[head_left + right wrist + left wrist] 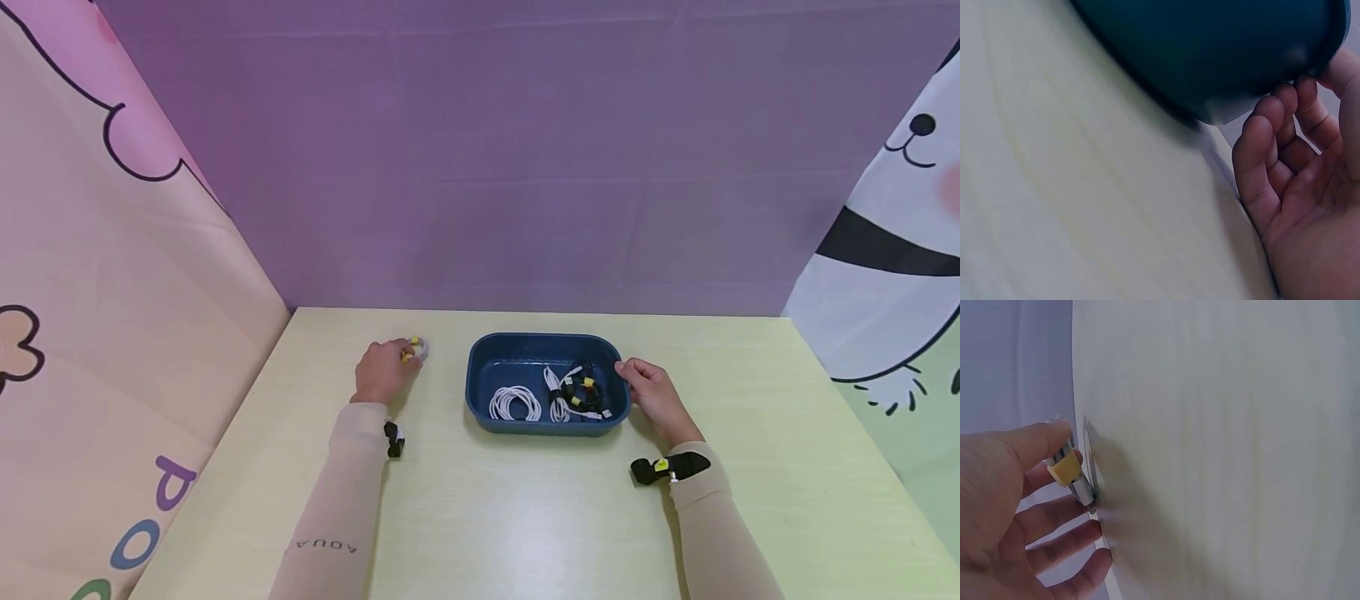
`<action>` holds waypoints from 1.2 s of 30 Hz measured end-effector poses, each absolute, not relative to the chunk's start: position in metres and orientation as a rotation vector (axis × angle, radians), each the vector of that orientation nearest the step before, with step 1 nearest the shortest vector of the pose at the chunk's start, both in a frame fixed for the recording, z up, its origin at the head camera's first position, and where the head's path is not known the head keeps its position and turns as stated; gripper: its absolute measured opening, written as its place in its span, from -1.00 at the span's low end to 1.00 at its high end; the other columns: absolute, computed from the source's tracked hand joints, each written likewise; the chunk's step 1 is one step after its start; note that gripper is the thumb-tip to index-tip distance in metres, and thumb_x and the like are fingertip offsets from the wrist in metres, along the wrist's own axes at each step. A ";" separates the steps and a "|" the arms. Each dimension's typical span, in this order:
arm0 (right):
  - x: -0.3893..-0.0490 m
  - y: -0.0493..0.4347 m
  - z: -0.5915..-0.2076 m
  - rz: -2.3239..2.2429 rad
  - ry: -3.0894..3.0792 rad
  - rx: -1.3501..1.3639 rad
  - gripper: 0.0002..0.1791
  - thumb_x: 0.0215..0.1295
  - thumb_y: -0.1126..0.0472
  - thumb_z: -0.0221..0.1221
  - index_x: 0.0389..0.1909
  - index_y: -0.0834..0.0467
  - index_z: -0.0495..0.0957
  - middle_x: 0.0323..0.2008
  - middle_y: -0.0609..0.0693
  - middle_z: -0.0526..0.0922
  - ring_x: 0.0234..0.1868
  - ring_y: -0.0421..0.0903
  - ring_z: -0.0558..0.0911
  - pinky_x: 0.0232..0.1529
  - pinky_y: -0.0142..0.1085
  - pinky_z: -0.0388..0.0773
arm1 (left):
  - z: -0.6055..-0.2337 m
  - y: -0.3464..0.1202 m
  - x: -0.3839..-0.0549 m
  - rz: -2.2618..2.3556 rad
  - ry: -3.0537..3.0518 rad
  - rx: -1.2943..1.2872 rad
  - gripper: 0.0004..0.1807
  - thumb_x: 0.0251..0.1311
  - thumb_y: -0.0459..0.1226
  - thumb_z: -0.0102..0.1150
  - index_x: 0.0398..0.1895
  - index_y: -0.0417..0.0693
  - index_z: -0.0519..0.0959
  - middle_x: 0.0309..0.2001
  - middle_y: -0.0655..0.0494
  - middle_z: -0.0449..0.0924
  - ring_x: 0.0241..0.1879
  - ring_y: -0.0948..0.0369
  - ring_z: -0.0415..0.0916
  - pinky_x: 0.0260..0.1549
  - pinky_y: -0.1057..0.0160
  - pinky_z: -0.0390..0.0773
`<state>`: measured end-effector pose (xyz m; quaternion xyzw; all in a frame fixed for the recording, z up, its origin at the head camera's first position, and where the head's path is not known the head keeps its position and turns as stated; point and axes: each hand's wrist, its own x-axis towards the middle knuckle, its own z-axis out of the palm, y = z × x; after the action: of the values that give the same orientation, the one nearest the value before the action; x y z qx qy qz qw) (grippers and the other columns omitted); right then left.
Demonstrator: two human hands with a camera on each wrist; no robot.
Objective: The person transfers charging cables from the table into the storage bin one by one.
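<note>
In the head view, my left hand (382,372) is left of a dark blue tray (542,427) and pinches a small pale coil of cable (423,350) with yellow bits. Seen from the left wrist, thumb and forefinger hold the coil (1066,467) by a yellow band, while the other fingers are spread below. My right hand (654,395) grips the tray's right rim, thumb on top and fingers beneath its edge. Inside the tray lie a round white cable coil (515,403), a bundled white cable (557,396) and a black cable coil (585,390) with yellow pieces.
A pale wooden table (517,517) bears everything. Behind it hangs a purple cloth (525,167), and printed cloths (135,275) stand at both sides. A black wrist camera (671,467) is strapped to the right sleeve, another (393,439) to the left.
</note>
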<state>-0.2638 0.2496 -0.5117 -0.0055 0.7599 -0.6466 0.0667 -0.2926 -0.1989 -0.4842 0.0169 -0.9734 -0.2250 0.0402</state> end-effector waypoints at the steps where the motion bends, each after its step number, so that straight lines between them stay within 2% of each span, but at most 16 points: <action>1: -0.264 0.250 -0.511 -1.950 2.288 -0.014 -0.62 0.54 -0.10 0.10 -0.49 -0.02 0.44 -0.50 -0.19 0.35 -0.35 -0.21 0.43 -0.30 -0.37 0.41 | -0.484 -0.198 -0.292 -0.692 -2.979 0.050 -0.71 0.34 -0.13 0.22 0.00 -0.07 0.71 -0.01 -0.21 0.73 -0.06 -0.13 0.59 -0.24 -0.10 0.61; 6: -0.264 0.250 -0.511 -1.960 2.270 -0.011 -0.64 0.55 -0.08 0.10 -0.47 -0.01 0.45 -0.50 -0.18 0.34 -0.35 -0.21 0.43 -0.30 -0.36 0.42 | -0.484 -0.197 -0.291 -0.700 -2.967 0.035 -0.68 0.41 -0.12 0.19 0.09 -0.06 0.69 -0.02 -0.23 0.73 -0.07 -0.14 0.59 -0.22 -0.10 0.59; 11: -0.266 0.250 -0.513 -1.970 2.274 -0.004 -0.64 0.55 -0.08 0.10 -0.47 -0.01 0.45 -0.51 -0.19 0.35 -0.37 -0.22 0.42 -0.32 -0.38 0.41 | -0.486 -0.198 -0.289 -0.734 -2.961 0.011 -0.64 0.44 -0.13 0.16 0.17 -0.09 0.66 0.06 -0.23 0.71 -0.05 -0.15 0.60 -0.18 -0.09 0.58; 17: -0.268 0.251 -0.516 -1.966 2.286 0.012 -0.63 0.52 -0.11 0.12 -0.47 -0.02 0.45 -0.52 -0.20 0.36 -0.39 -0.22 0.42 -0.32 -0.39 0.40 | -0.488 -0.199 -0.286 -0.822 -2.929 -0.006 -0.63 0.47 -0.14 0.13 0.19 -0.13 0.64 0.11 -0.23 0.69 -0.13 -0.11 0.64 -0.17 -0.08 0.58; 21: -0.267 0.251 -0.516 -1.957 2.282 0.020 -0.64 0.51 -0.13 0.13 -0.47 -0.04 0.47 -0.51 -0.21 0.37 -0.38 -0.22 0.43 -0.30 -0.39 0.43 | -0.488 -0.199 -0.283 -0.885 -2.907 0.005 -0.63 0.49 -0.15 0.10 0.19 -0.17 0.63 0.04 -0.24 0.71 -0.21 -0.05 0.61 -0.21 -0.02 0.55; 28: -0.267 0.250 -0.516 -1.966 2.280 0.002 -0.64 0.53 -0.12 0.11 -0.46 -0.03 0.47 -0.49 -0.21 0.38 -0.37 -0.23 0.44 -0.31 -0.40 0.44 | -0.491 -0.194 -0.278 -1.061 -2.859 0.075 -0.61 0.57 -0.13 -0.02 0.25 -0.16 0.58 -0.04 -0.20 0.71 -0.36 0.07 0.50 -0.40 0.22 0.40; 33: -0.267 0.250 -0.516 -1.976 2.278 -0.004 -0.64 0.53 -0.11 0.11 -0.47 -0.03 0.46 -0.50 -0.21 0.38 -0.39 -0.23 0.43 -0.33 -0.40 0.43 | -0.495 -0.189 -0.274 -1.183 -2.767 0.116 -0.65 0.60 -0.13 -0.08 0.17 -0.11 0.60 -0.23 -0.14 0.68 -0.55 0.15 0.33 -0.52 0.23 0.30; 36: -0.267 0.250 -0.516 -1.980 2.275 -0.007 -0.64 0.53 -0.11 0.11 -0.46 -0.03 0.47 -0.49 -0.21 0.38 -0.39 -0.23 0.44 -0.33 -0.40 0.44 | -0.499 -0.188 -0.272 -1.245 -2.713 0.129 -0.66 0.60 -0.13 -0.09 0.13 -0.10 0.61 -0.23 -0.14 0.69 -0.57 0.17 0.29 -0.52 0.23 0.31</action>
<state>-0.2668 0.2501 -0.5157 -0.0024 0.7528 -0.6552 0.0631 -0.2717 -0.1883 -0.4986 0.0431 -0.9054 -0.4154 0.0768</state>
